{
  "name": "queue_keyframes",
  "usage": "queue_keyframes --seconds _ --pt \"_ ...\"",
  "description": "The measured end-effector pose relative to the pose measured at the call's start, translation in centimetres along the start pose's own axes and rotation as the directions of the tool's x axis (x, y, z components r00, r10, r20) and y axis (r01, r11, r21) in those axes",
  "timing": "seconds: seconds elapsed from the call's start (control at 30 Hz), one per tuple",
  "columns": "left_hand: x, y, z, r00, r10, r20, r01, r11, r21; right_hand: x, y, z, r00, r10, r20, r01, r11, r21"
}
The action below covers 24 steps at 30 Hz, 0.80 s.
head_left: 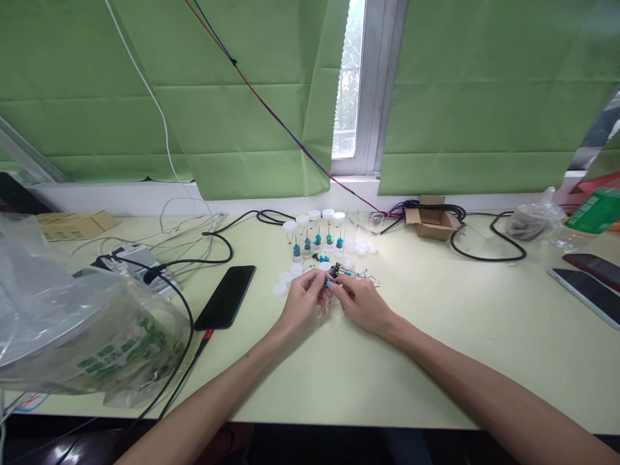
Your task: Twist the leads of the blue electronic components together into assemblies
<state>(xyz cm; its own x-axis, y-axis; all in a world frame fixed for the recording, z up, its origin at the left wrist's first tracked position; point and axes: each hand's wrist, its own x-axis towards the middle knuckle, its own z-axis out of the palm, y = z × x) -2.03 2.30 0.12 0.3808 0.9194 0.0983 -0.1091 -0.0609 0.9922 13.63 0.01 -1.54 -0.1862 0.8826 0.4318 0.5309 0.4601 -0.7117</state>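
My left hand (306, 294) is closed, thumb and fingertips pinching a small blue part (327, 282). From the other side my right hand (362, 302) meets it, its fingers also closed at the blue part; the fingertips hide most of it. Just beyond my hands stands a row of clear tubes with white caps (314, 214), with small blue or green pieces and thin dark stems inside. Loose white caps (279, 289) lie left of my left hand. Small black parts (335, 270) and another blue piece (322, 258) lie behind my fingers, partly hidden.
Uncapped clear tubes (352, 226) stand right of the row. An open cardboard box (433, 226) and black cable (489, 259) are farther right. On the left are a black phone (225, 297), a power strip (133, 261) and a large plastic bag (97, 342). More phones (588, 294) lie at right.
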Motion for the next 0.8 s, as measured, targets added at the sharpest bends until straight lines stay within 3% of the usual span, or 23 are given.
queue_keyframes --seconds 0.8 --pt "0.0 -0.19 -0.15 1.0 0.014 -0.002 -0.013 0.994 0.107 -0.02 0.24 0.03 0.999 -0.017 0.035 0.018 1.0 -0.018"
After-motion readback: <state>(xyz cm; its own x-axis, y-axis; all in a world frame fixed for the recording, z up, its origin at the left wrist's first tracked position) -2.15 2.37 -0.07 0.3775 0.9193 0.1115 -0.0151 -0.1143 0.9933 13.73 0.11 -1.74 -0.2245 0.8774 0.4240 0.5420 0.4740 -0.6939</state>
